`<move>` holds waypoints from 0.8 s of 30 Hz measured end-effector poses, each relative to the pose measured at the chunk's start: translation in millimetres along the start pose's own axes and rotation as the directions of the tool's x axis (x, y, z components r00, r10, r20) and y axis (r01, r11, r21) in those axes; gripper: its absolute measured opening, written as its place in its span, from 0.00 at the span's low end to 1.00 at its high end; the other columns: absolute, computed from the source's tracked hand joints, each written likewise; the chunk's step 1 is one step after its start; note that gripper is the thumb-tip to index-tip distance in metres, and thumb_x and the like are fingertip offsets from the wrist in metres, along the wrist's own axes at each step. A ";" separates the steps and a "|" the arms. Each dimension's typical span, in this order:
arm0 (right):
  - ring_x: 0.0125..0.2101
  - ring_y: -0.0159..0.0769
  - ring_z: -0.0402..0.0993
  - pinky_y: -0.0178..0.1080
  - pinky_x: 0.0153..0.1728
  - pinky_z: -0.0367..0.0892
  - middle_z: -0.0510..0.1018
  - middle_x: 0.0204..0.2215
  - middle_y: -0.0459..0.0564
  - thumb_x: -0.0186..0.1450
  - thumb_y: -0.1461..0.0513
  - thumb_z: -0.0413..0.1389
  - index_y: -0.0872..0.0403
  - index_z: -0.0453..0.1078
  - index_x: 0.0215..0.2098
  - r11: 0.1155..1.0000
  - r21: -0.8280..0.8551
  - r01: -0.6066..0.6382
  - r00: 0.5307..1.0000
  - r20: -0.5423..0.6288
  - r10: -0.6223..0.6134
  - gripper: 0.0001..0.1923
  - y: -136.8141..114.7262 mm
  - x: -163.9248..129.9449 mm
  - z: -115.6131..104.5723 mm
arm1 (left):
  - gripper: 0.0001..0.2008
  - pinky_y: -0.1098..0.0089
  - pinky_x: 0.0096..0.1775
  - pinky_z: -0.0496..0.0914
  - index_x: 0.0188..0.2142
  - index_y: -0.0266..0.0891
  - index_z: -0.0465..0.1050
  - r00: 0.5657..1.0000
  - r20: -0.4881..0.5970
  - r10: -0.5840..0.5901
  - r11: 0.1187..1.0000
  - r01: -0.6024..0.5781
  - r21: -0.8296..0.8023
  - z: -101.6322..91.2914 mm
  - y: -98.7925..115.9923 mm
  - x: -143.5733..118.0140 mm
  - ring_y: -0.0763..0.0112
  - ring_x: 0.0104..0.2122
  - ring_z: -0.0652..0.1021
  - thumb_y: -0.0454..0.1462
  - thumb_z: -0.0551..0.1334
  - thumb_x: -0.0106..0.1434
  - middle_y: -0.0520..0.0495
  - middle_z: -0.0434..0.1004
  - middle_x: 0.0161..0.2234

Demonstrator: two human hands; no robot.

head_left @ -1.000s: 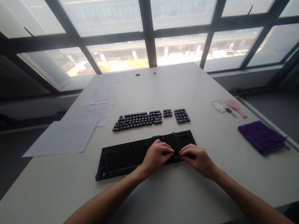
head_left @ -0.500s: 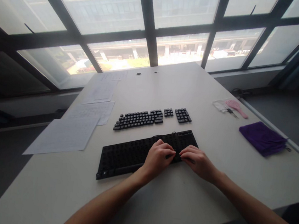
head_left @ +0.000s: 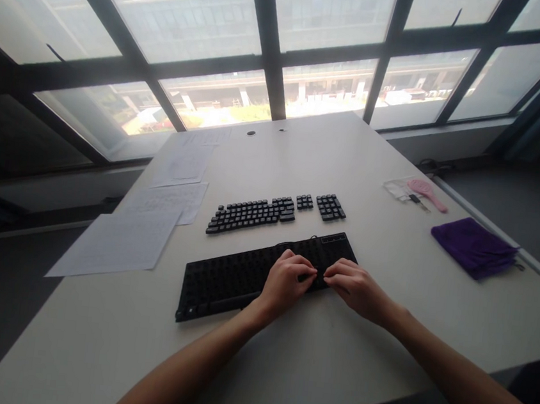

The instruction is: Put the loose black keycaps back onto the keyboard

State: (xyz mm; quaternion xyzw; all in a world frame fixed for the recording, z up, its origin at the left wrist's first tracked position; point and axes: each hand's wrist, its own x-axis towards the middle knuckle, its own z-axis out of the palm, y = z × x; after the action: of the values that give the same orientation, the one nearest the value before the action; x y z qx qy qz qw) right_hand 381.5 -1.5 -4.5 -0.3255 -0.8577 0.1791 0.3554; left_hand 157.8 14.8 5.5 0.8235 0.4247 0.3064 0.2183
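A black keyboard base lies slantwise on the white table, and most of its keycaps are off. Over its right part, my left hand has thumb and fingertips pinched together. My right hand is close beside it, its fingertips also drawn together at the keyboard's lower right. Whatever may be between the fingers of either hand is too small to make out. Behind the base, loose black keycaps are laid out in keyboard order, with a small cluster and a number-pad block to the right.
Sheets of paper lie along the table's left side. On the right are a folded purple cloth, a pink brush-shaped object and a clear bag. Large windows stand beyond the table's far edge.
Almost nothing differs. Both hands keep their pinched pose over the keyboard's right part, with only slight finger movement; the view has shifted a little.
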 end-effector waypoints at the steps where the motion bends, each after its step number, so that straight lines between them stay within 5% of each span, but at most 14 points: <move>1: 0.38 0.41 0.74 0.45 0.39 0.72 0.81 0.36 0.52 0.73 0.66 0.52 0.51 0.77 0.35 1.000 0.000 -0.002 1.000 0.001 0.002 0.13 0.1 -0.2 0.1 | 0.05 0.63 0.40 0.73 0.36 0.45 0.84 1.000 -0.004 0.004 1.000 -0.004 -0.003 0.9 -0.3 -0.5 0.63 0.37 0.74 0.34 0.68 0.64 0.48 0.83 0.37; 12: 0.39 0.41 0.72 0.45 0.40 0.71 0.80 0.37 0.52 0.73 0.66 0.53 0.52 0.76 0.35 1.000 0.011 -0.015 1.000 0.004 0.015 0.12 3.3 -2.9 1.9 | 0.05 0.63 0.43 0.74 0.36 0.43 0.84 0.992 -0.062 -0.108 0.976 0.094 -0.194 -0.2 -3.6 2.3 0.65 0.38 0.80 0.32 0.70 0.62 0.48 0.83 0.37; 24: 0.39 0.41 0.73 0.46 0.40 0.72 0.80 0.37 0.52 0.73 0.65 0.52 0.50 0.78 0.36 1.000 -0.002 -0.023 1.000 0.012 0.023 0.13 2.2 -2.7 2.8 | 0.08 0.64 0.41 0.75 0.39 0.45 0.83 0.993 0.029 0.113 0.984 -0.116 0.136 5.2 1.2 -4.0 0.63 0.40 0.75 0.35 0.63 0.69 0.46 0.82 0.40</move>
State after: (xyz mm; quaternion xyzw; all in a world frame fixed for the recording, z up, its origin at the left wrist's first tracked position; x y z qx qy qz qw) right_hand 381.8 -2.1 -9.0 -0.3344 -0.8562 0.1844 0.3480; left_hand 160.3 10.3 1.2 0.8629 0.3943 0.2798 0.1474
